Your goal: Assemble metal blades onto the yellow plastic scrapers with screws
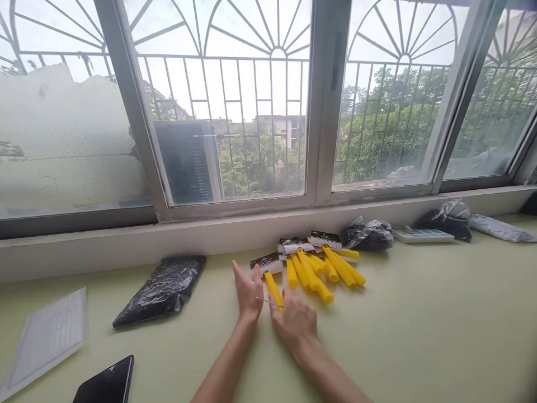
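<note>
Home workspace: barred window (235, 112), pale table (419, 336).

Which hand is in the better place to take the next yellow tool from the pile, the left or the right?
Probably the right hand. It lies nearer the pile of yellow tools, which sits to its far right side. The left hand stands edge-up beside the single yellow tool, farther from the pile.

Daylight pours in through the window (268, 101) straight ahead, and the overcast sky behind the grille is blown out to near white. The table (419, 336) is evenly and softly lit, with only faint shadows under the left hand (248, 294) and right hand (296, 322). Wide-angle distortion bends the window frame at the edges, and the corners look slightly soft.
</note>
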The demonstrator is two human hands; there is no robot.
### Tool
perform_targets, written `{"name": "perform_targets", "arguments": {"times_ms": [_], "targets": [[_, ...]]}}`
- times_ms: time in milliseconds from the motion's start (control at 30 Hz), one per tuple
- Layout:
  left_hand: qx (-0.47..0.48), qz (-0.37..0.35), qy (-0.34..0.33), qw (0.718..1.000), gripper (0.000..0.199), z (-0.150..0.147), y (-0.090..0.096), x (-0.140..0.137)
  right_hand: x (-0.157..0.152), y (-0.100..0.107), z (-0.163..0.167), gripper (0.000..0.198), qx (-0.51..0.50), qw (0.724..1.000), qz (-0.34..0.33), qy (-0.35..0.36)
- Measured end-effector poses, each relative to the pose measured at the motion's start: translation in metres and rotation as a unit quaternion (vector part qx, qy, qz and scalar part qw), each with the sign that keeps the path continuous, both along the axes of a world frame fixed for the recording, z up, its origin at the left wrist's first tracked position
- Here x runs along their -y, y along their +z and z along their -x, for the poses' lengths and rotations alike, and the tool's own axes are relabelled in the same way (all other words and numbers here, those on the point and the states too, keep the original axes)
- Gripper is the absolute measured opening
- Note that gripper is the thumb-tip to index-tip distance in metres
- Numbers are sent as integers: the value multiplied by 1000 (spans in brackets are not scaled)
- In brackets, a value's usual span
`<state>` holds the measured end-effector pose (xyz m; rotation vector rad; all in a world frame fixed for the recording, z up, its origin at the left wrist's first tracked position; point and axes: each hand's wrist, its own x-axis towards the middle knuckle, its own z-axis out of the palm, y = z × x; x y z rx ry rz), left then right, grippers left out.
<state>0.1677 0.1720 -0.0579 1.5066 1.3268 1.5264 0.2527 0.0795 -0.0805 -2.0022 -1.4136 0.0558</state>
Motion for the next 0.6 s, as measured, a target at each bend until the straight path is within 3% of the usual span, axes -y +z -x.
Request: {"name": "perform_targets", "arguments": {"times_ms": [133, 300, 367, 600], "targets": [[-39, -69, 11, 997, 39, 1, 4, 10, -1, 4, 1, 31, 25, 999, -35, 2], [-58, -75, 15, 995, 34, 5, 4, 10, 4, 9, 8, 27, 50, 981, -115, 148], [-55, -57, 9, 997, 34, 6, 2, 9, 2, 8, 6, 27, 36, 975, -136, 172], [-48, 7, -46, 998, 34, 6, -6, 3, -17, 8, -5, 31, -67, 980, -147, 115]]}}
